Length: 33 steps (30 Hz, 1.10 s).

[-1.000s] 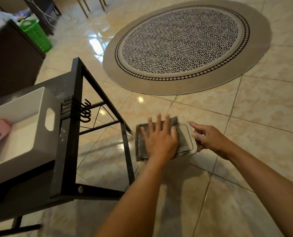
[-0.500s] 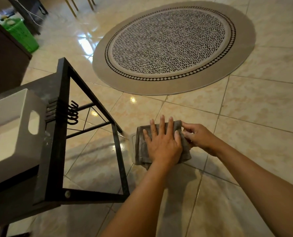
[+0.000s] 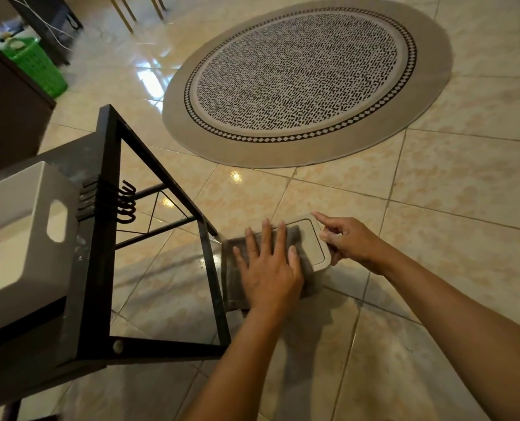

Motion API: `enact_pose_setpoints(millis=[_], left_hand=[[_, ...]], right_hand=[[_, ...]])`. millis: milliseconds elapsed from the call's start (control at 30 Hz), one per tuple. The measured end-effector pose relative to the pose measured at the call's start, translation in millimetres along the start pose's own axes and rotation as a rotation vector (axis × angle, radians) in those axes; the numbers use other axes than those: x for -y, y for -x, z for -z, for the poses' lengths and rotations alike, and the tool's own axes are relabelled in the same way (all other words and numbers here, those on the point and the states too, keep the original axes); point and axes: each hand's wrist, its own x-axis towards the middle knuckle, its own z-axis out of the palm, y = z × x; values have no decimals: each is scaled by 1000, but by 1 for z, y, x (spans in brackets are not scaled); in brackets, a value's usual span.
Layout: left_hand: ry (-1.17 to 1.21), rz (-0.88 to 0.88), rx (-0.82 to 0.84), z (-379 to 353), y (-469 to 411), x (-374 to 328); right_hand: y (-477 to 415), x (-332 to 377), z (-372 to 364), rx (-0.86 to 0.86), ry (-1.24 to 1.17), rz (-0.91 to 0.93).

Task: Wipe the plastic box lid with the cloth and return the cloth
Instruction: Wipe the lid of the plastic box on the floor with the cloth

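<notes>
On the tiled floor [image 3: 435,189], the left hand [image 3: 269,268] presses a cloth [image 3: 233,268] flat on the lid [image 3: 312,235], loosely steadied by the right hand [image 3: 348,238]'s fingertips, so it may slide.

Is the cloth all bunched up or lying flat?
Flat. The grey cloth lies spread over the lid, pressed down by the open left hand. I cannot tell if it is doubled over.

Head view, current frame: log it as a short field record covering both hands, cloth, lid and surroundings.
left hand: flat, fingers spread, pressing the grey cloth
right hand: fingertips at the lid's right edge
plastic box lid: on the tiled floor, partly under the cloth
black metal rack: left of the lid, holds a white bin
round rug: beyond
</notes>
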Motion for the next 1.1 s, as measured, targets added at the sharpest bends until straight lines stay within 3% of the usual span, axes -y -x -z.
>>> enact_pose_setpoints(millis=[200,500,900,1000,1100], left_hand=[[41,-54,41,-3,-29,-38],[54,80,23,5,-35,1],[77,7,54,7,-31,-24],[182,-16,-33,19,-25,-17],[328,131,-220,36,-14,2]], right_hand=[[0,2,-1,13,0,21],[1,3,-2,0,-12,-5],[7,15,-1,19,45,-4],[6,18,2,25,100,3],[4,22,9,46,149,-22]])
